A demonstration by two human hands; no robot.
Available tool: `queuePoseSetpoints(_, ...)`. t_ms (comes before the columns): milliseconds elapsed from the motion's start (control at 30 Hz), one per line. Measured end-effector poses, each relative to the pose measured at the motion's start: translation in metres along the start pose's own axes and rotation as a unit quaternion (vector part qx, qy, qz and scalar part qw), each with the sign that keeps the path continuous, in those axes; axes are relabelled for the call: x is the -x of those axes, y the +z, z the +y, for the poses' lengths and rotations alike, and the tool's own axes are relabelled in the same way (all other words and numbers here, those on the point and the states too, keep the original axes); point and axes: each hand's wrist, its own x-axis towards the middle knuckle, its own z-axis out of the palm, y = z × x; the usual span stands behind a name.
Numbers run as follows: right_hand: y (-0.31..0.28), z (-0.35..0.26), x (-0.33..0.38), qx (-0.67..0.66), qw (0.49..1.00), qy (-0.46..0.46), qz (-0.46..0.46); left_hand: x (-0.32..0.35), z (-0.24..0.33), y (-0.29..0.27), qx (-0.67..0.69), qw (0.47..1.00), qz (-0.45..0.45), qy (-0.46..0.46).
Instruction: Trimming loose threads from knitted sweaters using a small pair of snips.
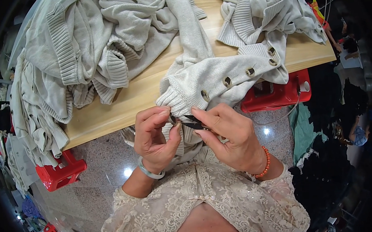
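Observation:
A light beige knitted cardigan [211, 73] with several dark mottled buttons [227, 81] hangs over the table's near edge in front of me. Thumb and fingers of my left hand [155, 137] pinch its ribbed edge, where a small dark piece [173, 118], perhaps a button, shows between them. Close beside it, my right hand [232, 134] grips black thread snips [192, 122]. Their two blades are apart and point left toward the pinched spot. Most of the snips' handle is hidden in the right hand.
The wooden table [104, 119] bears a large heap of beige knitwear [90, 40] at left and another knitted garment [265, 11] at far right. Below its edge stand red plastic stools [65, 172] [279, 94]. Dark garments [324, 179] and green cloth [303, 129] lie at right.

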Motion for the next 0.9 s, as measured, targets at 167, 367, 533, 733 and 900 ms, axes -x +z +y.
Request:
queuePoseSetpoints(167,-0.002,0.0,-0.001,0.022,1.0,0.003,-0.006,-0.001,0.001,0.001,-0.032,0.999,-0.008,0.023)
queuePoseSetpoints(367,-0.001,0.002,-0.003,0.051,0.999,-0.003,0.003,-0.002,-0.001,0.002,-0.047,0.998,-0.017,0.039)
queuePoseSetpoints(533,-0.002,0.005,-0.005,0.066,0.997,-0.032,0.017,-0.004,0.001,0.002,-0.046,0.998,-0.023,0.037)
queuePoseSetpoints(733,0.001,0.009,-0.005,0.099,0.993,-0.058,0.028,-0.004,0.0,0.005,-0.034,0.998,-0.025,0.035)
queuePoseSetpoints(900,-0.001,0.01,-0.005,0.128,0.988,-0.08,0.028,-0.005,0.0,0.006,-0.038,0.998,-0.03,0.039)
